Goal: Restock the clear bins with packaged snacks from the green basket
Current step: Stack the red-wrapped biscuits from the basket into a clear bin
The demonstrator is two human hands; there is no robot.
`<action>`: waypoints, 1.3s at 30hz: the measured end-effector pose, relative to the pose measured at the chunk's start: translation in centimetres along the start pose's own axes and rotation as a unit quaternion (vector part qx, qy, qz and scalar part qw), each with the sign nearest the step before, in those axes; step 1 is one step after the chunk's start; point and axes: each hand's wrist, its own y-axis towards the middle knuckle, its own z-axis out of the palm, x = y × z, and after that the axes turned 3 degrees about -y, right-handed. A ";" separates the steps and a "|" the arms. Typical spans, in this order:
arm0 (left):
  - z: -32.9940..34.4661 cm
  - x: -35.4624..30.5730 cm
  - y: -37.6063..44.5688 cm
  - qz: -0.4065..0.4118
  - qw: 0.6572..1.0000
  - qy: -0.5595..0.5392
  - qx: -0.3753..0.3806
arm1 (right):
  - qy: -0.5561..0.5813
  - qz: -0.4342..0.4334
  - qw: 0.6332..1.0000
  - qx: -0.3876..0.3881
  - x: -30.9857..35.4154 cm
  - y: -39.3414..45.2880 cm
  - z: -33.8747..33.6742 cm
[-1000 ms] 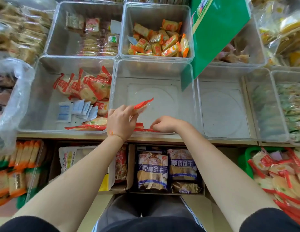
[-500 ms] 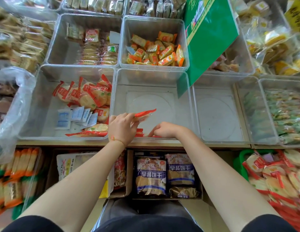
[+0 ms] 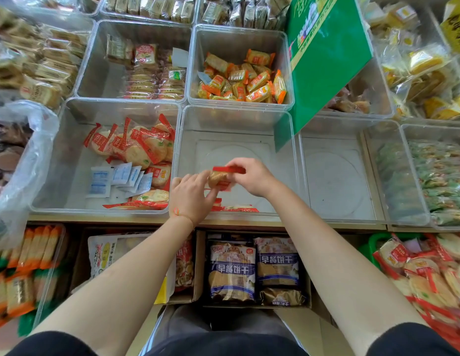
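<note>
**Both hands now on one rice cracker pack**

A second ago the right hand [image 3: 252, 177] was low at the front of the middle clear bin [image 3: 236, 119]. Now it has risen to pinch the red-edged rice cracker pack [image 3: 219, 177], which the left hand [image 3: 191, 195] also grips, it seems. More packs wait in the green basket [image 3: 372, 242].

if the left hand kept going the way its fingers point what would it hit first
Probably the red-edged cracker packet that the left hand already touches, then the right hand holding it; depth is unclear.
</note>
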 end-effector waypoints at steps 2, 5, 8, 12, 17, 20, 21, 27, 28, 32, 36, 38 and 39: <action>0.2 -0.1 0.0 -0.003 0.999 0.020 0.028 | 0.024 0.026 0.998 -0.042 -0.5 -0.3 -0.9; 0.3 -0.3 0.0 0.012 0.997 0.037 0.072 | 0.025 0.074 0.993 -0.084 -1.9 -0.8 -2.0; 0.4 -0.4 0.3 0.001 0.996 0.042 0.084 | 0.008 0.106 0.989 -0.101 -2.9 -1.0 -2.1; 0.7 -0.3 0.5 -0.015 0.995 0.034 0.094 | -0.077 0.128 0.988 -0.043 -3.6 -1.0 -0.5; 0.8 -0.4 0.5 -0.020 0.995 0.023 0.091 | -0.147 0.144 0.968 0.145 -3.9 -1.3 1.3; 0.9 -0.3 0.5 -0.027 0.995 0.025 0.089 | -0.151 0.141 0.966 0.154 -3.5 -1.2 1.5; 0.9 -0.3 0.5 -0.028 0.996 0.025 0.087 | -0.152 0.141 0.966 0.155 -3.3 -1.1 1.6; 0.7 -0.5 0.4 -0.020 0.997 0.023 0.077 | -0.212 0.152 0.945 0.199 -2.2 -1.3 2.2; 0.7 -0.5 0.4 -0.016 0.997 0.021 0.075 | -0.223 0.148 0.942 0.202 -2.1 -1.5 2.3; 0.7 -0.4 0.5 -0.008 0.997 0.014 0.073 | -0.215 0.172 0.943 0.186 -1.7 -1.7 3.2; 0.6 -0.3 0.4 0.009 0.997 0.014 0.072 | -0.219 0.178 0.945 0.163 -0.4 -2.6 2.7; 0.3 -0.3 0.3 0.001 0.993 0.015 0.114 | -0.195 0.171 0.958 0.120 0.0 -4.4 2.2; 0.2 -0.4 0.3 -0.010 0.990 0.011 0.143 | -0.191 0.163 0.964 0.089 0.0 -5.4 2.0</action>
